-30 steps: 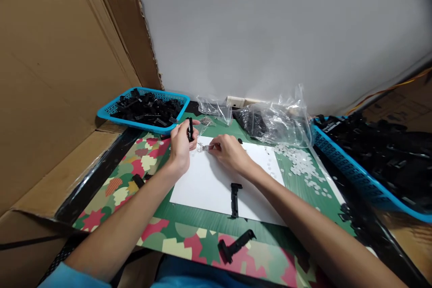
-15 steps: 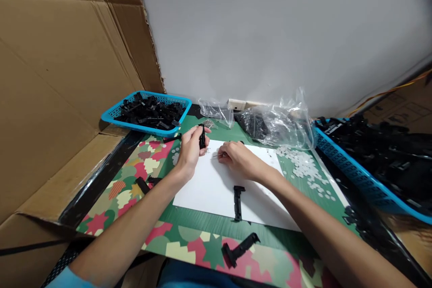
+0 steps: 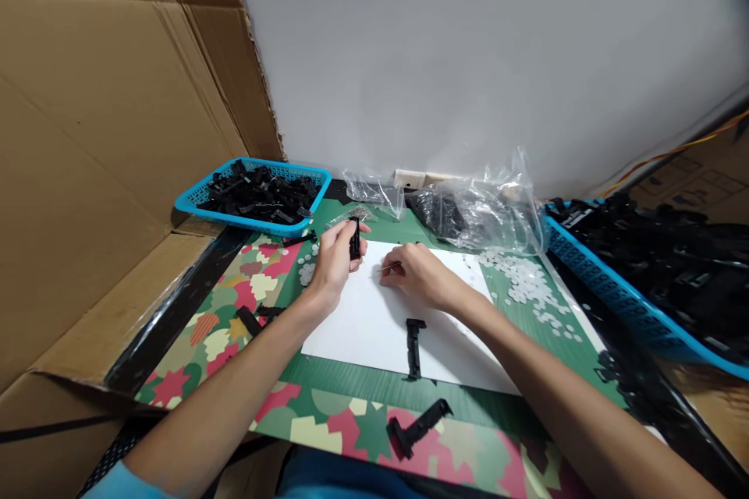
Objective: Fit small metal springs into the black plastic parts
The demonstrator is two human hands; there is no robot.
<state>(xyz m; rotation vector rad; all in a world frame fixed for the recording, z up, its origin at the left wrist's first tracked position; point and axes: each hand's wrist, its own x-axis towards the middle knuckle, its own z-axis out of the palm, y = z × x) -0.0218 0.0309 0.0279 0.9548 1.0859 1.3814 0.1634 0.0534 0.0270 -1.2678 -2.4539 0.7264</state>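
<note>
Upright in my left hand (image 3: 335,261) is a black plastic part (image 3: 354,238), gripped between thumb and fingers above the white sheet's (image 3: 345,335) far left edge. My right hand (image 3: 413,273) is closed in a pinch just to the right, low over the sheet. A thin, light sliver pokes out at its fingertips, too small to name. Nearer to me, one black part (image 3: 413,348) lies on the sheet's front edge. Another black part (image 3: 420,427) rests tilted on the patterned mat (image 3: 328,427).
Blue baskets of black parts stand at the back left (image 3: 251,229) and right (image 3: 644,320). Clear plastic bags (image 3: 485,210) lie along the wall. Small white discs (image 3: 523,281) are scattered on the right. A cardboard panel (image 3: 117,93) rises on the left.
Both hands have shifted only slightly. My left hand still holds the black part, and my right hand keeps its pinch. The parts on the mat look the same.
</note>
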